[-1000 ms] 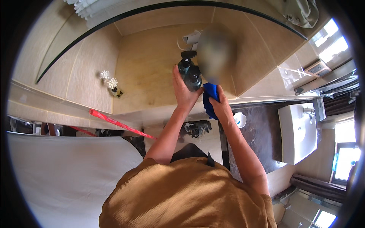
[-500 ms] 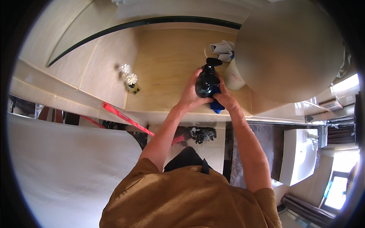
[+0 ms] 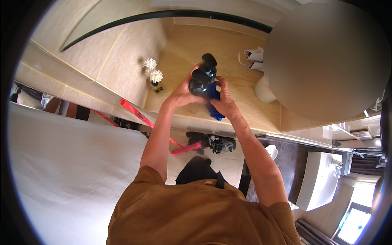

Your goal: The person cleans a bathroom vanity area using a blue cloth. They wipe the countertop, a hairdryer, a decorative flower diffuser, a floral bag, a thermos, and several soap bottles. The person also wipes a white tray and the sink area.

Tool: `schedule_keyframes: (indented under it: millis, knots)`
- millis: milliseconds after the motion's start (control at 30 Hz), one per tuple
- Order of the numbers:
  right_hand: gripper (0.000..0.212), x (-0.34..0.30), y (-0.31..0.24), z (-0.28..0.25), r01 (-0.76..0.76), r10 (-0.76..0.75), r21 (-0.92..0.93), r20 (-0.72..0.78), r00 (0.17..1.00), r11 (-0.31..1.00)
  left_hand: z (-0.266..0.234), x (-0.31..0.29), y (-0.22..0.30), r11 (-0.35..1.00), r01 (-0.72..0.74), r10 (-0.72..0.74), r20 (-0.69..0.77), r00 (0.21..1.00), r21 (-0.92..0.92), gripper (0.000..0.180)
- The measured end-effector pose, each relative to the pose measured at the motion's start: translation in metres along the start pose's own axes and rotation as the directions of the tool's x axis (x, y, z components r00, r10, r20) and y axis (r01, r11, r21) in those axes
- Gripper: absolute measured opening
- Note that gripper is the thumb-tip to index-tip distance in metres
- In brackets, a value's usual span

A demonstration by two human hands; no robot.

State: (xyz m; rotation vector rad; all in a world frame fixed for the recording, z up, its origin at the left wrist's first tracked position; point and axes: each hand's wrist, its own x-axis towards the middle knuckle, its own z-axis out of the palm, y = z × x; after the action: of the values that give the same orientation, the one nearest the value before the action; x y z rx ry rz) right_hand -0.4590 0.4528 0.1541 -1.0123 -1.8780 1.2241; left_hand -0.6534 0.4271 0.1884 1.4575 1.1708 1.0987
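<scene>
Above the beige stone shelf, my left hand (image 3: pixel 184 94) is wrapped round dark glossy pump bottles (image 3: pixel 200 85). Two black tops show, one behind the other, so there seem to be two bottles. They lean to the right at the top, and their lower parts are hidden by my fingers. A blue cloth (image 3: pixel 215 107) is gripped in my right hand (image 3: pixel 227 105), pressed against the right side of the bottles.
On the shelf's left stands a small glass diffuser (image 3: pixel 157 86) with white flowers. A white cup (image 3: pixel 265 89) and a white corded device (image 3: pixel 254 58) are at the right, beside a large blurred round area. A glass edge (image 3: pixel 171 14) curves overhead. Red-pink poles (image 3: pixel 136 112) lie below left.
Both hands have moved left over the shelf with the bottles and cloth, away from the white cup. The bottles now tilt more. The view has shifted slightly.
</scene>
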Motion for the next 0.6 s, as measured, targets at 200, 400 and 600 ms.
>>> schedule_keyframes:
  millis: [200,400,600]
  knots:
    - [0.089,0.007,-0.020,-0.005,-0.100,0.094,0.121,0.052,0.994,0.988,-0.005,-0.012,-0.010,0.999,-0.035,0.037,-0.061,0.997,0.041,0.123]
    - [0.096,0.022,0.001,-0.019,-0.020,0.010,-0.124,-0.080,0.997,0.992,0.007,-0.010,-0.003,1.000,0.011,-0.012,0.046,0.999,0.009,0.117]
    - [0.096,-0.018,0.007,-0.044,-0.030,0.015,-0.310,-0.050,0.999,0.950,0.018,-0.017,-0.026,0.998,-0.050,0.055,0.143,0.988,-0.038,0.105]
